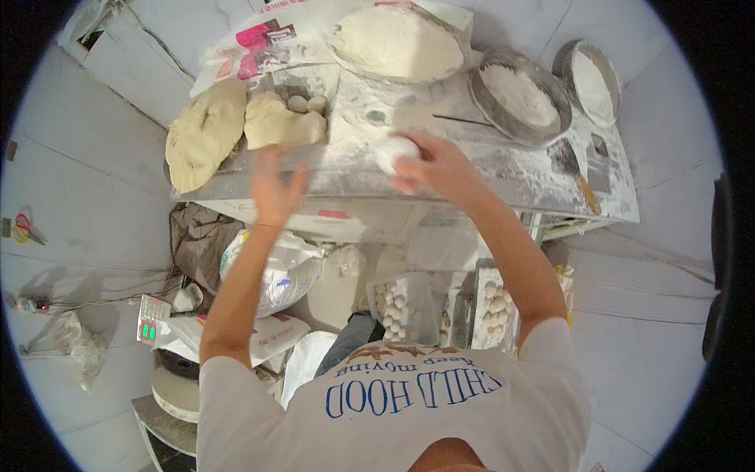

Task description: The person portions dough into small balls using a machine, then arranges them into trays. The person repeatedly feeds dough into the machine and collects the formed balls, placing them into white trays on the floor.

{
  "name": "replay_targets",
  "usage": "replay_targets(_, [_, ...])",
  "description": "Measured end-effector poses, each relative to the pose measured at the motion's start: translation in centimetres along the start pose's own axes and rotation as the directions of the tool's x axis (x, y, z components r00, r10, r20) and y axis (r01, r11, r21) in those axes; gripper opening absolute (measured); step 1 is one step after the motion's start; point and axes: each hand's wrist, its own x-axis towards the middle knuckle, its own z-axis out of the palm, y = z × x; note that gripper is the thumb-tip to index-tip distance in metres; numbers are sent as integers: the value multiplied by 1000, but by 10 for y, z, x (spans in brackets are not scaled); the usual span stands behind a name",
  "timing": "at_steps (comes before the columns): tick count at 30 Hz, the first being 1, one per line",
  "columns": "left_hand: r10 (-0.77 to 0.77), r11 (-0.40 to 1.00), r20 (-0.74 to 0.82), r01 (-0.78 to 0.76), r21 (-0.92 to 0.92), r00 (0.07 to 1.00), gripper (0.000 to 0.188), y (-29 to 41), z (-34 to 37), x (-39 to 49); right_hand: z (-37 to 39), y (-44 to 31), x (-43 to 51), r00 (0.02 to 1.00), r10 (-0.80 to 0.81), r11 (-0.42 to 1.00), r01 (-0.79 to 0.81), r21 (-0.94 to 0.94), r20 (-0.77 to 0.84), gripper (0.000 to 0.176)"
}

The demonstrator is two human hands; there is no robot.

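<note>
My right hand (pixel 422 165) grips a white, flour-coated ball of dough (pixel 395 153) over the floured worktop (pixel 360 130). My left hand (pixel 277 186), blurred, is at the worktop's front edge with its fingers apart and nothing seen in it. Just beyond it lies a pale lump of dough (pixel 280 121), with small dough balls (pixel 307 104) at its upper right. A larger slab of yellowish dough (pixel 206 135) rests at the left end, its front hanging near the edge.
Flour fills a wide round tray (pixel 395 44) at the back and two round pans (pixel 519 97) (pixel 593 85) at the right. A wooden-handled brush (pixel 587 192) lies near the right corner. Below stand containers of dough balls (pixel 394 310) (pixel 495 307); a digital scale (pixel 154 318) is lower left.
</note>
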Motion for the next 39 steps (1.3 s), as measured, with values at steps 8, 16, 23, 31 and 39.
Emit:
replay_targets(8, [-202, 963, -186, 230, 141, 962, 43, -111, -77, 2, -20, -7, 205, 855, -460, 476, 11, -880, -239, 51])
replay_targets(16, [-90, 989, 203, 62, 138, 975, 66, -71, -28, -5, 14, -35, 267, 970, -72, 886, -46, -462, -234, 50])
replay_targets(23, [-222, 959, 341, 142, 245, 914, 95, -75, 39, 25, 63, -19, 173, 997, -50, 904, 18, -427, -64, 45])
replay_targets(31, [-159, 944, 565, -44, 328, 810, 89, -104, 76, 87, 61, 40, 61, 986, 85, 996, -89, -16, -145, 32])
replay_targets(39, [-59, 809, 697, -375, 453, 714, 42, -182, 78, 129, 46, 86, -52, 871, -406, 815, 209, -540, -276, 29])
